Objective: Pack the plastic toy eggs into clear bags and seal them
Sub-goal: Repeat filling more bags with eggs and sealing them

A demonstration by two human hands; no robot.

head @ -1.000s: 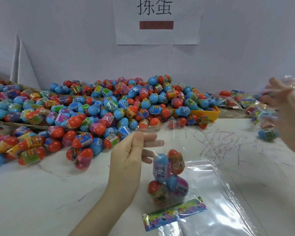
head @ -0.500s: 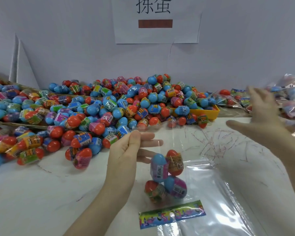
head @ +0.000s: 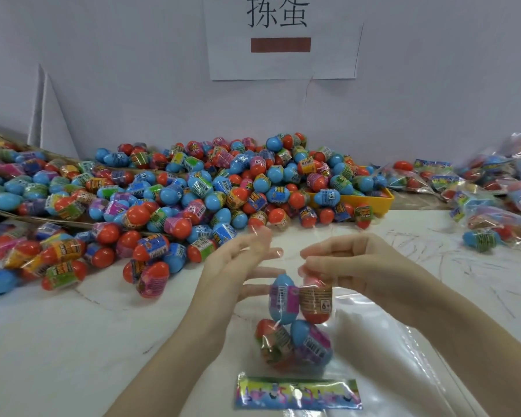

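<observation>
A clear bag point(head: 291, 256) with a colourful header strip point(head: 298, 394) at its lower end hangs upright just above the white table point(head: 73, 341). Several toy eggs point(head: 295, 323), blue and red, are stacked inside it. My left hand point(head: 241, 266) pinches the left side of the bag's open top, its fingers nearly straight. My right hand point(head: 346, 263) pinches the right side of the top, its fingertips curled toward the left hand. A big heap of loose eggs point(head: 193, 191) lies behind the hands.
A yellow tray point(head: 376, 201) sits under the heap's right end. Filled bags point(head: 478, 194) are piled at the far right. Flat clear bags point(head: 397, 371) lie under the hanging bag. Cardboard point(head: 42, 219) carries eggs at left. A paper sign point(head: 283, 34) hangs on the wall.
My right hand has come in from the far right to the bag's top and taken hold of it. My left hand has kept its hold on the bag.
</observation>
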